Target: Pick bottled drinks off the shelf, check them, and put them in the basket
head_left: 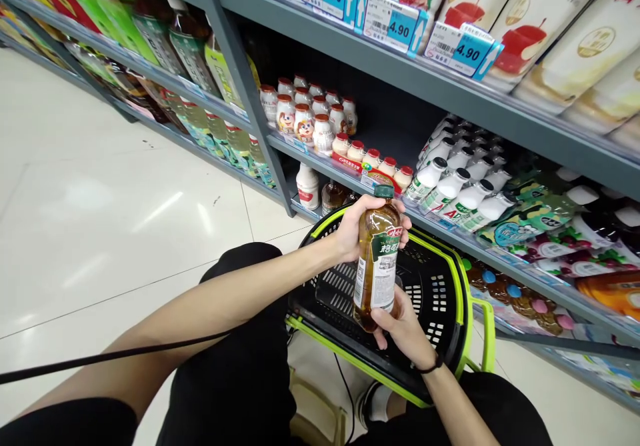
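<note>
Both of my hands hold one amber drink bottle [379, 259] with a dark green cap and a green and white label. It is nearly upright, its label facing me. My left hand [357, 227] wraps round the upper part near the neck, its fingertips showing on the far side. Lower down, my right hand [400, 326] grips the base, thumb across the front. Beneath the bottle is a black shopping basket [435, 259] with a lime-green rim and handle; the bottle covers part of its inside.
A grey shelf unit [360, 59] stands close in front. Small red-capped white bottles [303, 123], black-capped white bottles [460, 189] and pouches [530, 223] line its middle shelf. Price tags [393, 23] edge the shelf above. Pale tiled floor [100, 219] stretches to the left.
</note>
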